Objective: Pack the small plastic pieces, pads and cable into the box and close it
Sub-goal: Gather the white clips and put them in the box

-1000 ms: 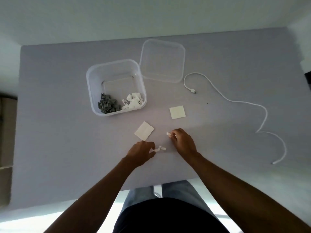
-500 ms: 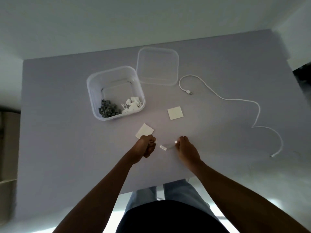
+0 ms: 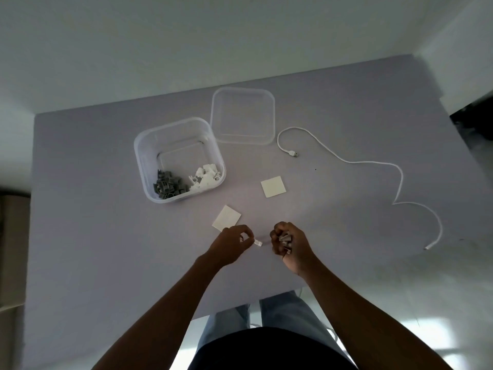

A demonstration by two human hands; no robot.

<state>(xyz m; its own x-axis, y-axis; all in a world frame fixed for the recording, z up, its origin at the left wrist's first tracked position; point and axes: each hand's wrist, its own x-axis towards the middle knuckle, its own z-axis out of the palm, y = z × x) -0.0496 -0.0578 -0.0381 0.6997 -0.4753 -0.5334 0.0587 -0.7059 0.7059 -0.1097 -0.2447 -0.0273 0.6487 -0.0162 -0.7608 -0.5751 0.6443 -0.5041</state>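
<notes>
A clear plastic box [image 3: 141,156] stands open on the grey table, holding grey pieces [image 3: 168,185] and white pieces [image 3: 204,176]. Its clear lid [image 3: 242,116] lies just behind it to the right. Two pale square pads lie in front: one pad [image 3: 273,186] to the right, the other pad [image 3: 226,218] just above my left hand. My left hand [image 3: 232,244] pinches a small white piece [image 3: 258,242] at its fingertips. My right hand [image 3: 289,245] is closed around several small pieces [image 3: 286,240]. A white cable [image 3: 373,162] snakes across the right side.
The table [image 3: 93,222] ends close to my body, with my legs below its near edge. A brown object [image 3: 10,249] stands off the left edge. A dark object [image 3: 474,118] sits beyond the far right corner.
My right hand has turned palm-up and closed on several pieces. My left hand has taken the loose white piece that lay between the hands. The view has shifted slightly.
</notes>
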